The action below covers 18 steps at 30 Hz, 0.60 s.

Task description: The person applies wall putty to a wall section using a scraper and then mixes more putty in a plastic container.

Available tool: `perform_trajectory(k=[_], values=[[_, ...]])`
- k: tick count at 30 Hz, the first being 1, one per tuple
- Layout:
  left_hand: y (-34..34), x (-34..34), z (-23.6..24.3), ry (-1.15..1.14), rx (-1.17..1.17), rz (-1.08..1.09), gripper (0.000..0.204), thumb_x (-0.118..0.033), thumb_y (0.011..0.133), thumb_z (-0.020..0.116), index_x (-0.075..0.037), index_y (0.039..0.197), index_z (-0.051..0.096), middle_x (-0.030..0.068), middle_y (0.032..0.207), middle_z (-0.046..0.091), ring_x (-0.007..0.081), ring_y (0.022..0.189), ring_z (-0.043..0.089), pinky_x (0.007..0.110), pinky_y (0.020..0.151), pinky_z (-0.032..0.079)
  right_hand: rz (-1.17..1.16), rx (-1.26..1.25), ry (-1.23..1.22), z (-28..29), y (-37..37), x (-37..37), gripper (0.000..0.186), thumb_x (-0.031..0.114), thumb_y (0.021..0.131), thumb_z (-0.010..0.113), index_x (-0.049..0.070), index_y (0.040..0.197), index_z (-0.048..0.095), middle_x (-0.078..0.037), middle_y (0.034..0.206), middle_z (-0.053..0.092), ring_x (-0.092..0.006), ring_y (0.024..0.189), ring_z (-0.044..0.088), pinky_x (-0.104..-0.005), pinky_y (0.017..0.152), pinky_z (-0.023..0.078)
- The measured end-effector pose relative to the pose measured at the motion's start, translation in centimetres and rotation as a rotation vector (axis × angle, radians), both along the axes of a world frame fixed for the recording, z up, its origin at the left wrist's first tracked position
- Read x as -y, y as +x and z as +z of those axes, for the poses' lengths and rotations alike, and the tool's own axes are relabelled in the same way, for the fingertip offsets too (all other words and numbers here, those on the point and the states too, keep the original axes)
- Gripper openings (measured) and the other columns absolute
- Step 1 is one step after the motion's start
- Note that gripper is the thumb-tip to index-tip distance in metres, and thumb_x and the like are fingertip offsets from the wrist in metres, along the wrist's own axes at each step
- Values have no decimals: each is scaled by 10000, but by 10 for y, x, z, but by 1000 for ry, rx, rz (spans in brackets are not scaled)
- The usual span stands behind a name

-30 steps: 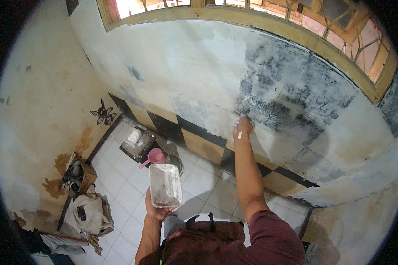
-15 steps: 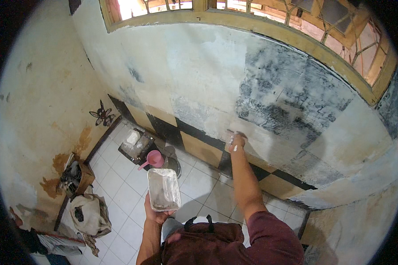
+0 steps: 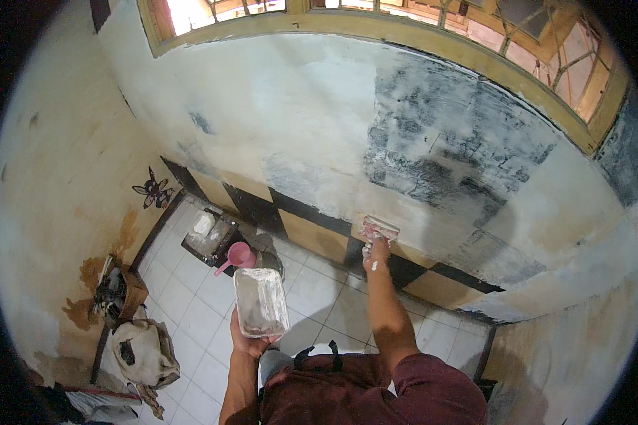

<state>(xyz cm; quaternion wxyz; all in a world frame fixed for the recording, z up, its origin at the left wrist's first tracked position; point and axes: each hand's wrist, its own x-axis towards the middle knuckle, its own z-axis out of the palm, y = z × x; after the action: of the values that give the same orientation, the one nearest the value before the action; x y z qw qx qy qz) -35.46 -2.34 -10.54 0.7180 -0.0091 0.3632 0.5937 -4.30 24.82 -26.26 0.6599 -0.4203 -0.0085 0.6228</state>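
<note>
My left hand (image 3: 249, 340) is closed on the end of a white rectangular tray (image 3: 260, 302), smeared with pale paste inside. My right hand (image 3: 376, 251), spotted with white paste, grips a wide scraper (image 3: 379, 227) with pinkish paste on it, against the lower part of the wall (image 3: 312, 106). That wall has white and mottled grey-black patches above a band of black and tan squares (image 3: 312, 234).
A dark board with a white lump (image 3: 210, 241) and a pink dipper (image 3: 238, 257) over a container stand on the tiled floor (image 3: 205, 326). At left are a cluttered box (image 3: 124, 290) and beige bag (image 3: 142, 343). A yellow-framed window (image 3: 376, 25) spans the top.
My right hand has moved down the wall with the scraper, from the dark patch toward the checkered band. The tray in my left hand has shifted slightly left and down; the view has shifted slightly.
</note>
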Motion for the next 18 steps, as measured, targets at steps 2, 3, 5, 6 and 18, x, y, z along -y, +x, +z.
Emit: perform_trajectory(k=[2, 3, 5, 6, 18], values=[[4, -3, 3, 17, -39, -42, 659, -599, 895, 328, -148, 1359, 452, 107, 1285, 548, 322, 1116, 575, 548, 848, 500, 6, -91, -27, 12, 36, -13, 81, 154, 843, 624, 145, 899, 566, -3, 754, 546, -122, 610, 524, -274, 499, 428], [7, -4, 4, 23, -61, -70, 662, -602, 893, 331, -149, 1360, 452, 107, 1289, 545, 323, 1122, 571, 553, 855, 495, -9, -85, -24, 32, 60, -30, 89, 149, 849, 618, 142, 920, 564, -10, 763, 554, -127, 610, 528, -276, 494, 431], [8, -8, -3, 33, -49, -108, 658, -601, 892, 338, -152, 1360, 453, 102, 1288, 546, 323, 1121, 574, 555, 848, 500, -60, 69, -12, 78, 94, -53, 111, 140, 860, 607, 135, 961, 562, -22, 783, 570, -135, 610, 535, -281, 483, 438], [6, -7, -2, 34, -51, -113, 656, -600, 892, 341, -154, 1360, 453, 99, 1288, 547, 323, 1120, 575, 555, 845, 502, -93, 127, 32, 91, 86, -50, 124, 135, 865, 601, 131, 982, 560, -29, 792, 579, -140, 610, 538, -284, 478, 442], [49, -37, 19, 91, -78, -291, 658, -589, 911, 344, -138, 1383, 425, 110, 1303, 535, 308, 1126, 581, 532, 861, 517, 36, 170, -179, 25, 47, -11, 142, 147, 901, 552, 150, 1040, 578, -71, 834, 607, -151, 538, 516, -267, 422, 415]])
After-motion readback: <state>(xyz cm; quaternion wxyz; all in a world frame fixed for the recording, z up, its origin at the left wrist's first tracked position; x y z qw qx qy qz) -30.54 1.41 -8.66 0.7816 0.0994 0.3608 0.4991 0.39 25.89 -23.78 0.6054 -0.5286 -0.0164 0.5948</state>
